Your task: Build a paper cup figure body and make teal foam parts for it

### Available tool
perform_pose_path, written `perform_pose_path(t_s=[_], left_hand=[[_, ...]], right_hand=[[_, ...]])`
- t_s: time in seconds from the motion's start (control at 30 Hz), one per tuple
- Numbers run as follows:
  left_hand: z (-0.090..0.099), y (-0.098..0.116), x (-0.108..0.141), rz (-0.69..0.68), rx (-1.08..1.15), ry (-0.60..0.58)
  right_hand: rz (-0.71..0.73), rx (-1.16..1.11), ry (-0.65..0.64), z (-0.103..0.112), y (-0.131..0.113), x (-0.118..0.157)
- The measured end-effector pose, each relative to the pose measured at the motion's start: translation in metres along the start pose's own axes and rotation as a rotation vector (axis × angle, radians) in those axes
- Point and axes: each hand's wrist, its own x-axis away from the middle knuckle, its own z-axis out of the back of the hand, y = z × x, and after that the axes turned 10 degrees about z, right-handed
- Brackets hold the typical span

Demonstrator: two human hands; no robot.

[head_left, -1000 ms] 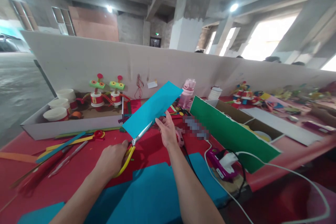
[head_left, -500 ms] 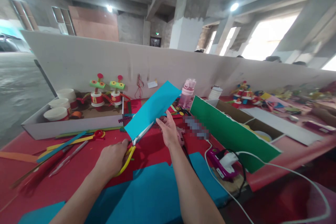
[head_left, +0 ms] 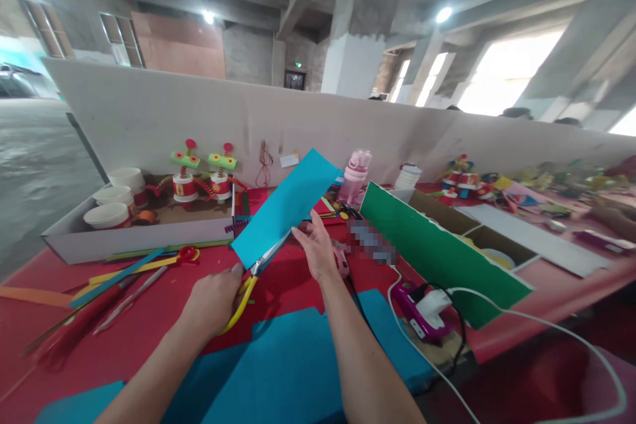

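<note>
My left hand [head_left: 213, 301] is closed round the yellow handles of the scissors [head_left: 243, 305], whose blades point up and to the right along the lower edge of a blue paper strip [head_left: 285, 205]. My right hand [head_left: 315, 246] pinches that strip at its lower right edge, just beyond the blade tips. The strip is tilted, held up above the red table [head_left: 278, 288]. Larger blue sheets [head_left: 278, 371] lie beneath my forearms.
At the back left, a white box [head_left: 144, 238] holds paper cups and two cup figures. On the right are a green-sided box [head_left: 432, 252], a purple power strip [head_left: 422, 318] and white cables. A pink bottle [head_left: 355, 179] stands behind. Paper strips [head_left: 124, 271] lie at left.
The blue strip has shifted slightly left and up at its far end. My right hand has moved a little to the left with it; my left hand has hardly moved.
</note>
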Motion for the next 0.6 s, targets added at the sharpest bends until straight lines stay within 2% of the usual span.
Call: perform_pose_path(t_s=[0.27, 0.6], left_hand=[[-0.0009, -0.0007, 0.0008, -0.009, 0.014, 0.009], [-0.001, -0.0011, 0.0008, -0.005, 0.016, 0.014]], right_hand=[[-0.068, 0.026, 0.067, -0.0027, -0.0045, 0.0002], [-0.071, 0.002, 0.063, 0.0007, 0.0028, 0.0001]])
